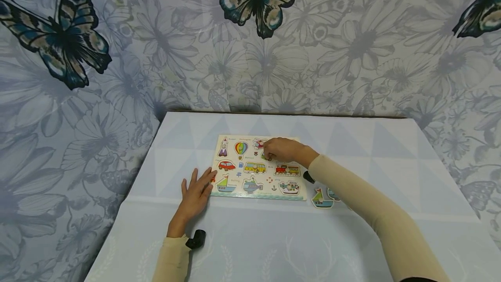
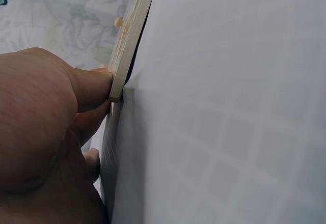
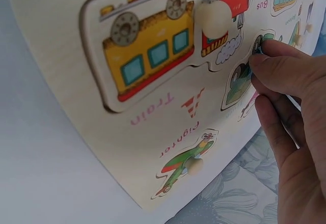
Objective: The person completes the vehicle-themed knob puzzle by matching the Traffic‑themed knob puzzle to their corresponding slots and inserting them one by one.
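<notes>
A wooden peg puzzle board (image 1: 258, 197) with pictures of vehicles lies flat on the table. My left hand (image 1: 195, 195) rests at its left edge, fingers extended; the left wrist view shows the thumb against the board's side (image 2: 125, 63). Over the upper right of the board, my right hand (image 1: 285, 149) pinches a green vehicle piece (image 3: 238, 86) between thumb and index finger, at its slot. The fingers hide part of that piece. Nearby in the board sit the train piece (image 3: 147, 56) and the green fighter plane piece (image 3: 178, 165), each with a round wooden knob.
Right of the board lie a loose sailboat piece (image 1: 322, 199) and another piece (image 1: 333, 194) partly under the right forearm. The white patterned table (image 1: 250, 238) ends at the back against a wall covering (image 1: 176, 77) printed with flowers and butterflies.
</notes>
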`<state>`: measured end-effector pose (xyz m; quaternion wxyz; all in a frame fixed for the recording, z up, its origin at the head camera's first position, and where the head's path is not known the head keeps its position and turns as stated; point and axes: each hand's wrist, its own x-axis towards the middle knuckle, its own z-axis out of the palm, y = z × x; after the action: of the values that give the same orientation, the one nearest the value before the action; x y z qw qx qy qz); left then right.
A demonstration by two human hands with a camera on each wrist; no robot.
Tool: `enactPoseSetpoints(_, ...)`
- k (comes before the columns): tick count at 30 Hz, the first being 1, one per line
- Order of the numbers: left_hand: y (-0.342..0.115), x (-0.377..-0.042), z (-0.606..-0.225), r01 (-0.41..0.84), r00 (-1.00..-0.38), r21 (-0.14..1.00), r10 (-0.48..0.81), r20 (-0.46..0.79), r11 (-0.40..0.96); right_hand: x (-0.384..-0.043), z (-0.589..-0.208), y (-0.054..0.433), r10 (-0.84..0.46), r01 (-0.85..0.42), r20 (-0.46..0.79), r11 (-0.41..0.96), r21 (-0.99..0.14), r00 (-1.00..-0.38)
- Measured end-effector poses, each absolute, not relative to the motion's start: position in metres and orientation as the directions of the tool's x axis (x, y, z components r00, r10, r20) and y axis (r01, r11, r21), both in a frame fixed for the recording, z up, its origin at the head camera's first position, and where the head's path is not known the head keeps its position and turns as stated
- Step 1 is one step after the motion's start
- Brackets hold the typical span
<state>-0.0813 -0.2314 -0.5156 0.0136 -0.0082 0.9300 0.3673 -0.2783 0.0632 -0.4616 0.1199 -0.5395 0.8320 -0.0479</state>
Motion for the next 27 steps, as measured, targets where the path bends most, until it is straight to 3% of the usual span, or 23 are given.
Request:
enactPoseSetpoints(9, -0.231, -0.081, -0.515, -0.023, -1.000, 0.683, -0.004, -0.029, 0.730, -0.276, -0.463, 0.064, -0.909, -0.888, -0.134, 0.414, -0.197, -0.394)
enactPoseSetpoints(17, -0.230, -0.081, -0.515, -0.029, -0.999, 0.679, -0.007, -0.035, 0.734, -0.277, -0.459, 0.070, -0.903, -0.867, -0.114, 0.429, -0.254, -0.413)
enactPoseSetpoints(27, -0.232, -0.080, -0.515, -0.024, -1.000, 0.680, -0.004, -0.031, 0.733, -0.273, -0.440, 0.099, -0.884, -0.851, -0.152, 0.467, -0.241, -0.442)
